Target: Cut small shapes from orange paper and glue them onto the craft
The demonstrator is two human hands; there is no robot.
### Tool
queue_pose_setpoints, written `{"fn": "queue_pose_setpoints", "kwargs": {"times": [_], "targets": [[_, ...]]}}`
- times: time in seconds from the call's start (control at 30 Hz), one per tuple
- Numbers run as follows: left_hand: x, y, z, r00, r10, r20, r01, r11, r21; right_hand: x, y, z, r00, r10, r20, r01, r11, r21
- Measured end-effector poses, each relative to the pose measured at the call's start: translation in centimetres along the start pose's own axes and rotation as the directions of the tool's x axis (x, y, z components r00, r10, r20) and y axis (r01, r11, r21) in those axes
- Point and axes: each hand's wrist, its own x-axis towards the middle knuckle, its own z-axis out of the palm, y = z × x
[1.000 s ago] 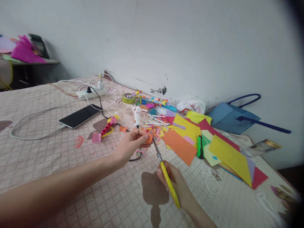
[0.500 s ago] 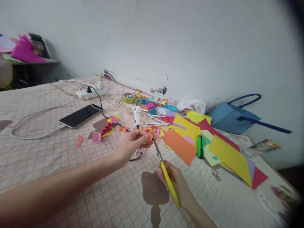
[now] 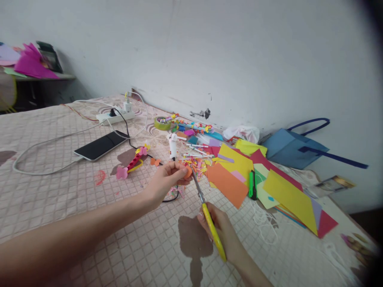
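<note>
Between the thumb and fingers of my left hand (image 3: 167, 181) is a small rounded piece of orange paper (image 3: 188, 172). My right hand (image 3: 220, 225) is closed around the yellow handles of a pair of scissors (image 3: 209, 219). Their metal blades point away from me, with the tips beside the right edge of the orange piece; whether they touch it I cannot tell. Beyond my left hand a white glue gun (image 3: 172, 145) stands among colourful paper scraps (image 3: 197, 164). Small orange paper cut-outs (image 3: 155, 162) lie left of it.
Coloured paper sheets (image 3: 229, 183) and a green cutter knife (image 3: 252, 185) lie to the right, near white string (image 3: 266, 227) and a blue bag (image 3: 295, 149). On the left are a phone (image 3: 101, 146), a power strip (image 3: 116, 116) with cables, and a red-and-pink paper craft (image 3: 133, 163).
Both hands keep almost the same place. The orange piece and my left fingers have shifted very slightly; the scissors stay beside the piece.
</note>
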Motion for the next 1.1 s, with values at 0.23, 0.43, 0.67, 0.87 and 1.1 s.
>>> {"fn": "queue_pose_setpoints", "kwargs": {"times": [0.23, 0.43, 0.67, 0.87, 1.1], "targets": [[0.2, -0.1, -0.1, 1.000, 0.002, -0.011, -0.002, 1.000, -0.004, 0.0, 0.0, 0.0, 1.000, 0.012, 0.006, -0.012, 1.000, 0.001], [0.4, -0.1, -0.3, 1.000, -0.005, -0.005, 0.005, 1.000, -0.017, 0.1, 0.0, 0.0, 1.000, -0.002, 0.011, 0.002, 1.000, -0.016], [0.3, 0.1, -0.2, 1.000, -0.020, -0.004, 0.020, 1.000, -0.016, 0.0, 0.7, -0.4, 0.996, -0.032, 0.078, 0.033, 0.999, -0.014], [0.3, 0.2, 0.0, 0.999, -0.042, 0.005, 0.042, 0.999, -0.003, 0.1, 1.3, -0.4, 0.996, -0.029, 0.089, 0.023, 0.998, 0.066], [0.3, -0.1, -0.3, 0.999, -0.028, 0.044, 0.023, 0.993, 0.112, 0.1, 1.3, -0.5, 0.996, -0.025, 0.091, 0.016, 0.994, 0.104]]}}
